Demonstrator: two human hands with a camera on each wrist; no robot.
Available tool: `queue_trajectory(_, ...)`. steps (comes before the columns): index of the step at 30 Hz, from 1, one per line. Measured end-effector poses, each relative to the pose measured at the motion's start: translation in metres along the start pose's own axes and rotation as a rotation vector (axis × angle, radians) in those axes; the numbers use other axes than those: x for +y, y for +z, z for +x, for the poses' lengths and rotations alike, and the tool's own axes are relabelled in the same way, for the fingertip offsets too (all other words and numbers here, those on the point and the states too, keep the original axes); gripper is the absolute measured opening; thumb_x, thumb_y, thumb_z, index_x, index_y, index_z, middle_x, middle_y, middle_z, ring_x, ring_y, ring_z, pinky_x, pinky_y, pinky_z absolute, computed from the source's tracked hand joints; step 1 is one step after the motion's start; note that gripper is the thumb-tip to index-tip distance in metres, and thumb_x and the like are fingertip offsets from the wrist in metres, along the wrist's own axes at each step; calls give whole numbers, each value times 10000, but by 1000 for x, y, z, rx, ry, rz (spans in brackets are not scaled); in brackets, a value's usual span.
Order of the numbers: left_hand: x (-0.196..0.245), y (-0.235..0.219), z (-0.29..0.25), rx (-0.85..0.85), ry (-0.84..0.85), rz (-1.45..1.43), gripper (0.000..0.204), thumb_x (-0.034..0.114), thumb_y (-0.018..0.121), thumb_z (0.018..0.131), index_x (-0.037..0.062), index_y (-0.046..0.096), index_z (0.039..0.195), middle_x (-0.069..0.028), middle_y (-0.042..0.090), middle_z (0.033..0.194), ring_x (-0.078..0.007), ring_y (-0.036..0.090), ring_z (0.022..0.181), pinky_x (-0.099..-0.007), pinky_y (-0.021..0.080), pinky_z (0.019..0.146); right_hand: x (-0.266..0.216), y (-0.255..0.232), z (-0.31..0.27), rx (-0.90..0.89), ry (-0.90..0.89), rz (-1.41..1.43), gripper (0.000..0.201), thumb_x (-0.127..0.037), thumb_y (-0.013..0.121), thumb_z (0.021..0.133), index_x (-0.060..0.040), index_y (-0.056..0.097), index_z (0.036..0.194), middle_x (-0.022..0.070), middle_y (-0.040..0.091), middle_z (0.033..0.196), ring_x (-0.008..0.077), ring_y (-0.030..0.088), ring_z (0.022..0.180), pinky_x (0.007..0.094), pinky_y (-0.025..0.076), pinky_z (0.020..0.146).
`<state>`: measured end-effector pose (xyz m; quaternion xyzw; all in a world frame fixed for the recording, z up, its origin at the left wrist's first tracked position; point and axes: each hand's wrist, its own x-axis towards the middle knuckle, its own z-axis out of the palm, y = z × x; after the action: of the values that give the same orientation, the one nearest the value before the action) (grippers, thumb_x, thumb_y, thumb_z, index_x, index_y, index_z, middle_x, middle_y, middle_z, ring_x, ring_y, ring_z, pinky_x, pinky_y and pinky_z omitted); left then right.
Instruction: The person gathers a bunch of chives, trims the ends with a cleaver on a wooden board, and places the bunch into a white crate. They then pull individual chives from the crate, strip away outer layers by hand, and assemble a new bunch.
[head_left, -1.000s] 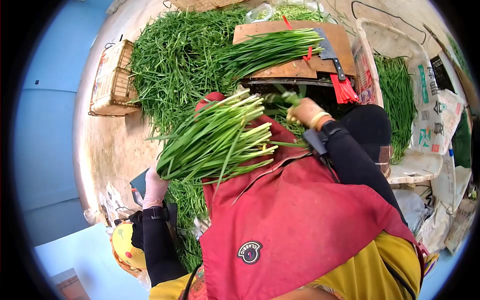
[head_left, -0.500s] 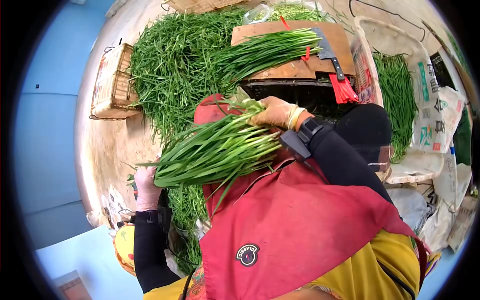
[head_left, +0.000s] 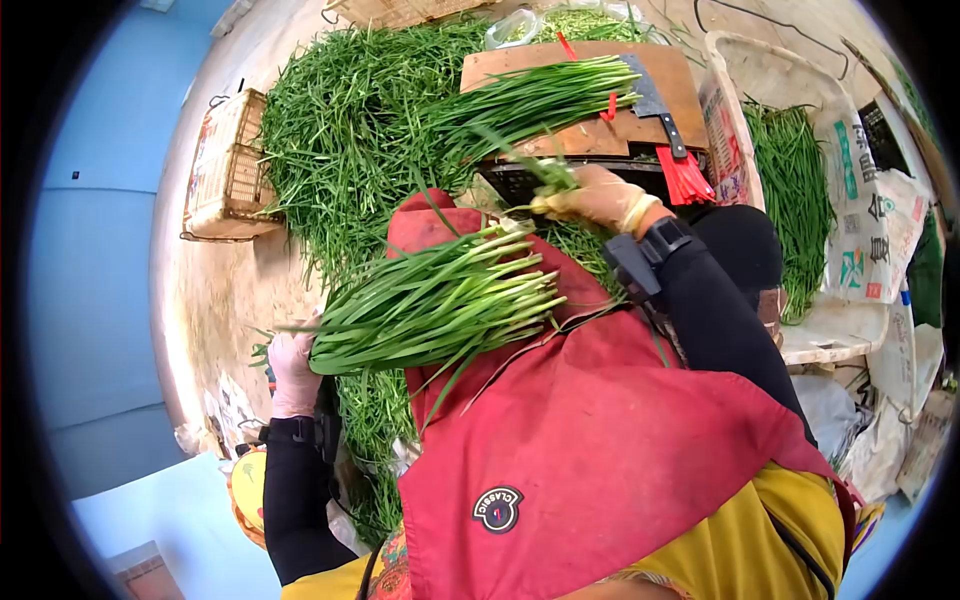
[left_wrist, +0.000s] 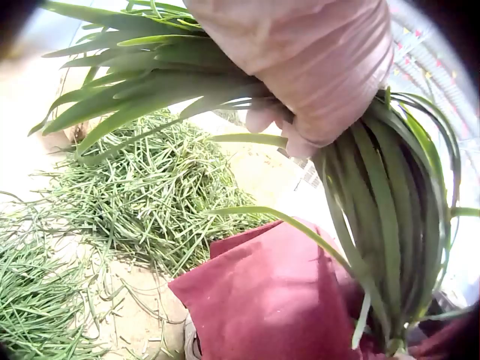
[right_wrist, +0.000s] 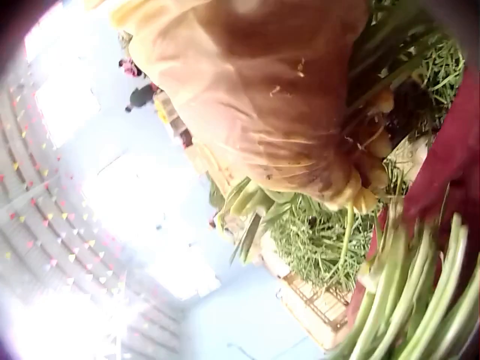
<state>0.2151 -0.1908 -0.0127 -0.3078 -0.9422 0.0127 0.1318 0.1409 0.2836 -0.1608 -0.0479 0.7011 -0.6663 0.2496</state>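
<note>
Clasping a leafy bunch [head_left: 440,300] in my curled left hand [head_left: 293,375], loose greens [head_left: 553,176] in my curled right hand [head_left: 598,197], red cloth [head_left: 590,410] below.

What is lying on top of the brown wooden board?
A green bunch and a cleaver. Red ribbon shows at both sides of the bunch; whether it passes underneath is hidden, as is the board there.

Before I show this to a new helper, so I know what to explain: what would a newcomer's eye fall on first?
The red apron fills the foreground, with a green bunch over it, gripped by the left hand. Beyond, a cleaver lies on the board beside more greens. Left of the board sprawls a big heap.
</note>
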Motion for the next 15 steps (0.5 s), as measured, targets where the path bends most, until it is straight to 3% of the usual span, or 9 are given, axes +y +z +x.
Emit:
queue_trajectory(1, 1, -2, 5, 5, -2, -61, 467, 109, 712, 686, 180, 651, 1144, -61, 641, 782, -267, 618, 630, -377, 473, 540, -6, 6, 9, -53, -101, -242, 245, -217, 671, 861, -32, 686, 1021, 89, 684, 855, 160, 621, 758, 274, 482, 696)
queue_trajectory(3, 4, -6, 14, 62, 43, -46, 452, 81, 702, 686, 181, 666, 1125, -60, 635, 758, -252, 614, 605, -358, 464, 523, -28, 36, 14, -259, -297, -117, 380, -295, 706, 821, -71, 666, 1125, 112, 688, 945, 208, 618, 880, 313, 465, 820)
queue_trajectory(5, 5, -12, 18, 49, 37, -68, 468, 64, 694, 688, 181, 661, 1140, -59, 627, 760, -253, 604, 615, -353, 463, 536, -71, 58, 1, -357, -81, -435, 436, -185, 723, 798, -62, 623, 1204, 55, 699, 979, 149, 598, 891, 295, 463, 838)
queue_trajectory(6, 11, -19, 26, 89, 105, -30, 492, 53, 689, 692, 185, 651, 1164, -59, 618, 767, -255, 594, 626, -351, 462, 551, -77, 65, -3, -362, -101, -417, 465, -217, 741, 758, -75, 632, 1187, 72, 699, 954, 145, 583, 835, 314, 470, 789)
queue_trajectory(7, 11, -20, 28, 88, 105, -27, 492, 53, 689, 692, 185, 651, 1164, -59, 618, 767, -255, 594, 626, -351, 462, 551, -69, 71, 4, -396, 46, -418, 461, -220, 728, 739, -103, 638, 1177, 108, 698, 947, 190, 618, 824, 331, 484, 768)
queue_trajectory(10, 11, -23, 28, 45, 109, -39, 514, 55, 689, 694, 189, 640, 1188, -58, 612, 778, -257, 590, 638, -357, 463, 563, -83, 70, -7, -391, 66, -591, 451, -258, 726, 722, -102, 654, 1139, 138, 696, 921, 253, 645, 825, 349, 490, 768)
queue_trajectory(12, 13, -24, 28, 52, 149, 18, 533, 55, 691, 692, 191, 630, 1204, -53, 609, 769, -251, 592, 635, -358, 463, 562, -72, 67, -8, -226, -30, -683, 432, -286, 722, 715, -89, 670, 1096, 153, 694, 891, 298, 651, 830, 363, 493, 761)
queue_trajectory(15, 15, -23, 30, 69, 140, 1, 541, 52, 693, 690, 188, 625, 1209, -51, 599, 755, -250, 594, 638, -357, 465, 562, -63, 60, -6, -185, -102, -538, 408, -270, 708, 733, -88, 673, 1096, 137, 696, 863, 265, 648, 802, 357, 493, 747)
